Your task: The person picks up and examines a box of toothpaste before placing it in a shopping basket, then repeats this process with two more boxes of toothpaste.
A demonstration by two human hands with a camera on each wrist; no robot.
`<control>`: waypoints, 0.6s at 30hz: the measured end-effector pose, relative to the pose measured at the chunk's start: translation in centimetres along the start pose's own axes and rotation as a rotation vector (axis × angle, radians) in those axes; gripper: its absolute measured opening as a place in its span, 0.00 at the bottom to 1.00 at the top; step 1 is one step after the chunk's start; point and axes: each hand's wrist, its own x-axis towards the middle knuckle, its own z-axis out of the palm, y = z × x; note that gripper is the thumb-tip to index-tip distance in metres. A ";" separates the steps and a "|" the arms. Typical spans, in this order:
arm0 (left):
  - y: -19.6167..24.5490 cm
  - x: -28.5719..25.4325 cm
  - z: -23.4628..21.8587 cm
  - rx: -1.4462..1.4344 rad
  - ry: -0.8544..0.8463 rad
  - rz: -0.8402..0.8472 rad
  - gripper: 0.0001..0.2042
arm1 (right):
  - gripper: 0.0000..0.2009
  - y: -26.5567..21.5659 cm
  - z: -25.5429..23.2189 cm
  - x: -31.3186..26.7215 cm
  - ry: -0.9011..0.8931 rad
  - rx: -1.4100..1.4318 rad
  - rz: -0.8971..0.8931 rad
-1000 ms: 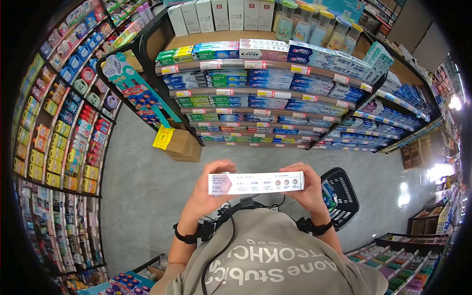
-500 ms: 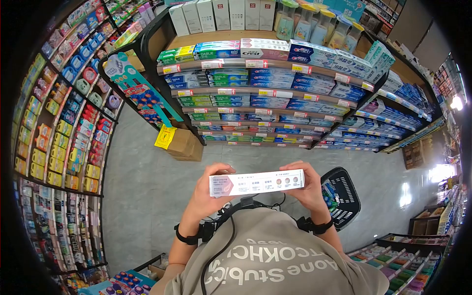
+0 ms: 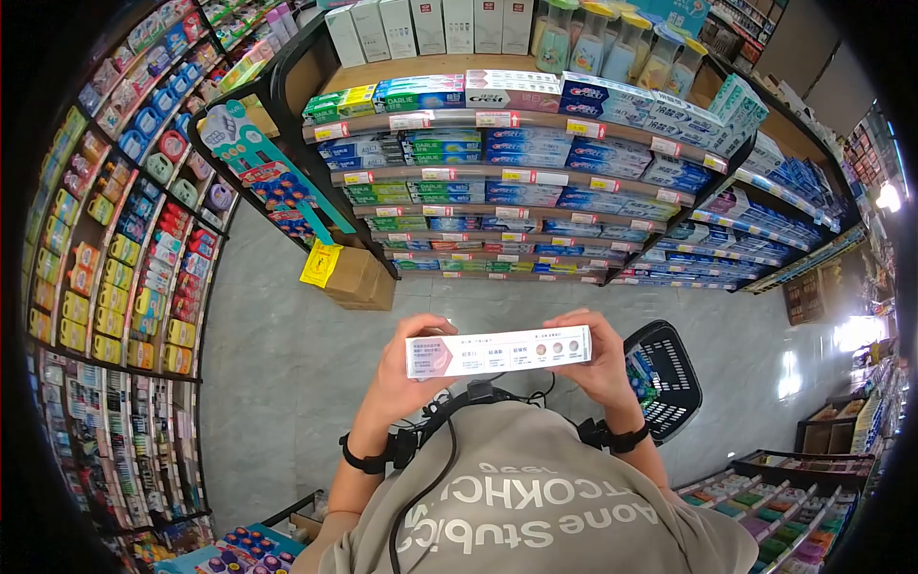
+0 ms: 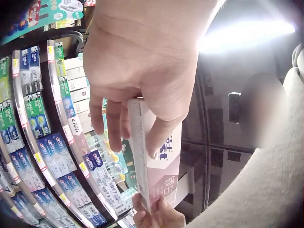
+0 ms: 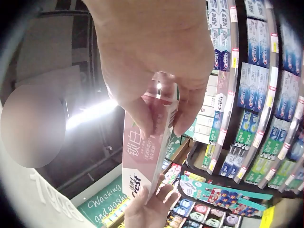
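A long white and pink Crest toothpaste box [image 3: 497,352] is held level in front of the chest, its printed narrow side turned up toward the head. My left hand [image 3: 409,362] grips one end, thumb on the near face and fingers behind. At the opposite end my right hand [image 3: 595,364] pinches the box the same way. In the left wrist view the left thumb [image 4: 161,135] presses the face beside the logo. The right wrist view has the box [image 5: 142,147] running between both hands, with pink lettered panel and Crest name showing.
Ahead stands a curved shelf rack [image 3: 497,124] stacked with toothpaste boxes. A black shopping basket [image 3: 669,383] with packages inside sits on the floor at the right. A cardboard carton [image 3: 359,277] stands by the rack's left end. Bottle shelves [image 3: 115,249] line the left side.
Both hands keep their grip on the toothpaste box, which stays almost in place with only a very slight shift. The head view moves marginally.
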 end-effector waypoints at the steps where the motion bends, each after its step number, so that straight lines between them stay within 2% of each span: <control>1: 0.0 0.0 0.0 -0.009 0.001 -0.008 0.37 | 0.26 0.1 0.0 0.0 0.001 0.000 -0.004; 18: 0.0 -0.4 0.3 -0.027 0.050 -0.010 0.34 | 0.26 0.2 0.2 -0.4 0.000 0.001 -0.003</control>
